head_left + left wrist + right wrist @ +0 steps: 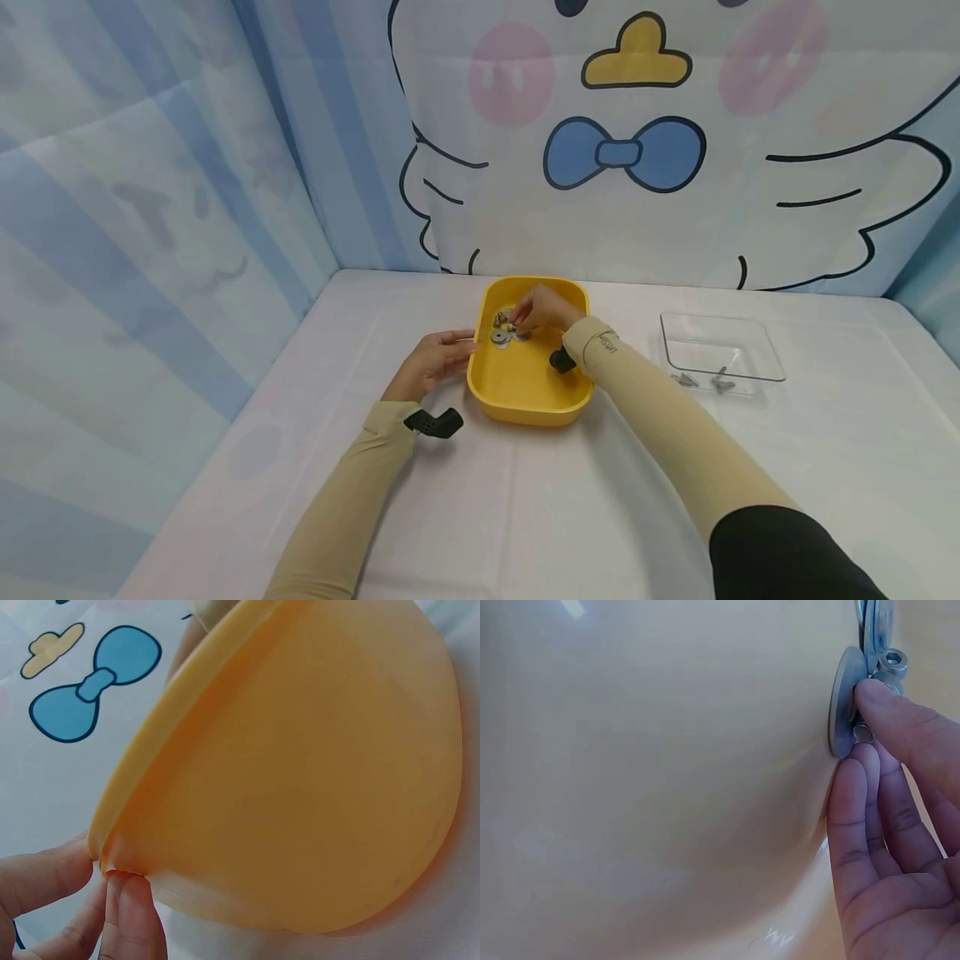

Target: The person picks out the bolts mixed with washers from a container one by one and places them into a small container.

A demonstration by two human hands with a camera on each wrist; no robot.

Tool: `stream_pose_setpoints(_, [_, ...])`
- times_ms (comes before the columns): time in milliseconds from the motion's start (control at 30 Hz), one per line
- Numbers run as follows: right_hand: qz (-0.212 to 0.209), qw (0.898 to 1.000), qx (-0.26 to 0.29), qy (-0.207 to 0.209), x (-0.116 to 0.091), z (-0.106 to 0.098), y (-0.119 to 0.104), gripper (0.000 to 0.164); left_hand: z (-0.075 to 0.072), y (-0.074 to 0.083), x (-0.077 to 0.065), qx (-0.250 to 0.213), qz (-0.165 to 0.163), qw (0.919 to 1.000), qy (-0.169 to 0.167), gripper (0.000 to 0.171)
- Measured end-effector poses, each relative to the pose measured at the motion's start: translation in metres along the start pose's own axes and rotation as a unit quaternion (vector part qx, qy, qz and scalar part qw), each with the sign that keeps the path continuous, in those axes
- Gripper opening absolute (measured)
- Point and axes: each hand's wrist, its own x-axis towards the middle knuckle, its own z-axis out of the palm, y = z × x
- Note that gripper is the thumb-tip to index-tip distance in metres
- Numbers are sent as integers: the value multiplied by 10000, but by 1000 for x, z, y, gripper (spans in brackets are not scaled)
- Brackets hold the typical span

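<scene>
“At the centre of the head view, a person is working over a yellow tray (532, 383). What is each hand doing?”

“At the tray's left edge, the left hand (435, 364) is pinching the rim. Toward the tray's upper middle, the right hand (547, 308) is pinching a small metal piece (864, 733) among washers (500, 337) and bolts (893, 661); its kind I cannot tell, as the fingers are hiding most of it.”

“And right of centre?”

“A clear box (765, 378) is standing apart from the tray, metal bits (722, 383) showing at its near wall.”

“Where is trouble lurking?”

“Crowding, by my judgement. Parts are lying against one another, so fingertips could be dragging a neighbour along or losing a smooth piece. The right cuff (588, 335) is passing over the tray's right rim; a snag there could be shifting the tray, especially with the left pinch slackening.”
</scene>
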Motion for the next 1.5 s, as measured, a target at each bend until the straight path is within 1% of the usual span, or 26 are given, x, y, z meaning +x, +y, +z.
stream_pose_setpoints(167, [5, 9999, 23, -101, -1, -1, -1, 17, 1, 0, -1, 6, -35, 10000, 4, 41])
stream_pose_setpoints(367, [-6, 9996, 94, -254, -2, -2, 0, 15, 1, 0, -1, -16, 30, 10000, -40, 42])
stream_pose_setpoints(733, [-282, 9989, 48, -362, 1, -2, 7, 15, -2, -4, -1, 41, 98, 9998, -149, 43])
stream_pose_setpoints(933, [-282, 9988, 96, -396, 2, -1, 9, 16, -2, -4, -1, 29, 77, 9998, -165, 43])
stream_pose_setpoints(1100, [-196, 9986, 138, -462, 3, -2, 8, 16, -2, -4, -1, 24, 74, 9998, -169, 43])
stream_pose_setpoints(1267, [-130, 9989, 191, -420, 1, -3, 7, 17, -2, -4, -1, -37, 137, 9997, -220, 42])
stream_pose_setpoints(1500, [-308, 9987, 285, -287, 0, -6, 5, 20, -2, -3, 0, -80, 101, 9997, -205, 42])
